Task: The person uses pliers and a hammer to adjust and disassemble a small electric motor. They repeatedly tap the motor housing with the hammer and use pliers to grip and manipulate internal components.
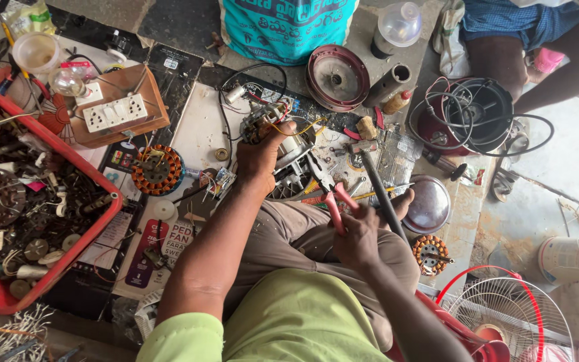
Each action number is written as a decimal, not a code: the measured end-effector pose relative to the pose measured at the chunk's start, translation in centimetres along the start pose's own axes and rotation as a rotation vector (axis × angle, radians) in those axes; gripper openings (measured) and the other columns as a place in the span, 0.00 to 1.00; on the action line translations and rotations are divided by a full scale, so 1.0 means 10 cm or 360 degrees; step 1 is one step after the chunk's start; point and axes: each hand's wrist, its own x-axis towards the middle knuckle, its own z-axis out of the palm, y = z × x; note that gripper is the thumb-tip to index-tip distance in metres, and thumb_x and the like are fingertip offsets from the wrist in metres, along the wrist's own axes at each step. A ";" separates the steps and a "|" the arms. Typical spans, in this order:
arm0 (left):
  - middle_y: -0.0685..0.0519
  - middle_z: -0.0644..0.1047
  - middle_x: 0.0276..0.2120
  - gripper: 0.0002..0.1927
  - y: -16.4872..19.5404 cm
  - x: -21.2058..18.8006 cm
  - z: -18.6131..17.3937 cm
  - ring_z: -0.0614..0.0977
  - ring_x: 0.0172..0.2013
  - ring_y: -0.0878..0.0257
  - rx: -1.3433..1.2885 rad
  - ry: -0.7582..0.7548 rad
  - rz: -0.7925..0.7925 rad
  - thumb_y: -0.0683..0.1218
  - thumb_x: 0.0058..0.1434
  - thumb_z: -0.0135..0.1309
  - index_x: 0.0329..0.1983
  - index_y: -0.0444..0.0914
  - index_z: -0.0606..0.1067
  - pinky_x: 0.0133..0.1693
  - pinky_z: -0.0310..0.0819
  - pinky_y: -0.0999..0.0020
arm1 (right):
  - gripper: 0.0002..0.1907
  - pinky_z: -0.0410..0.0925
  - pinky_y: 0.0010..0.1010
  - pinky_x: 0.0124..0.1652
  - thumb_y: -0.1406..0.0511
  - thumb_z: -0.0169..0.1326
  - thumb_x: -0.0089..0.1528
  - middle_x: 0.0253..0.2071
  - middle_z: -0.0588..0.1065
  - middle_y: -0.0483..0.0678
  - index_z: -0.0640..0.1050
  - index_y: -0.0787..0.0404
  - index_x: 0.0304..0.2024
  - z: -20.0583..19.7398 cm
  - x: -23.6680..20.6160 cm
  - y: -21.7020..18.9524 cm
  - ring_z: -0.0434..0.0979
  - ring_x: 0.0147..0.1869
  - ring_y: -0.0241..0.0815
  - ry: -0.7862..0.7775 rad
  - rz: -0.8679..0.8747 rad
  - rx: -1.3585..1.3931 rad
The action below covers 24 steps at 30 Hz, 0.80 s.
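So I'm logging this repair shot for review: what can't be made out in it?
Head view:
- Plier tips: hidden behind the motor.
- Left hand fingers: wrapped over the motor, out of sight.
- Red bin: cut off by the left edge.
- Fan guard: cut off at the bottom.

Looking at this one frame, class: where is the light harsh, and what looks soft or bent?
Head view: the floor at right is washed out by bright daylight; the left hand on the motor and the right hand on the pink-handled pliers are evenly lit and sharp; the red tray bows slightly at the wide-angle edge.
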 end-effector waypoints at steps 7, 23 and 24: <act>0.51 0.83 0.38 0.31 0.09 -0.04 0.02 0.83 0.35 0.62 0.0064 0.0076 -0.0147 0.51 0.38 0.75 0.45 0.33 0.82 0.38 0.80 0.61 | 0.17 0.66 0.41 0.52 0.72 0.64 0.48 0.49 0.72 0.59 0.83 0.55 0.40 -0.03 0.02 -0.07 0.67 0.56 0.56 -0.0233 -0.0027 0.0207; 0.52 0.82 0.36 0.28 0.15 -0.04 0.07 0.81 0.33 0.64 0.0120 0.0023 0.0000 0.52 0.41 0.74 0.43 0.31 0.82 0.36 0.77 0.64 | 0.11 0.66 0.49 0.49 0.71 0.64 0.50 0.46 0.75 0.62 0.84 0.59 0.37 -0.11 0.14 -0.22 0.70 0.52 0.61 -0.0337 0.0180 0.0232; 0.52 0.82 0.36 0.29 0.16 -0.04 0.09 0.81 0.33 0.64 0.0146 0.0070 -0.0047 0.52 0.40 0.75 0.43 0.32 0.82 0.36 0.78 0.64 | 0.10 0.66 0.49 0.47 0.70 0.64 0.50 0.48 0.73 0.65 0.84 0.61 0.35 -0.11 0.15 -0.23 0.69 0.51 0.62 0.0042 -0.0148 -0.0245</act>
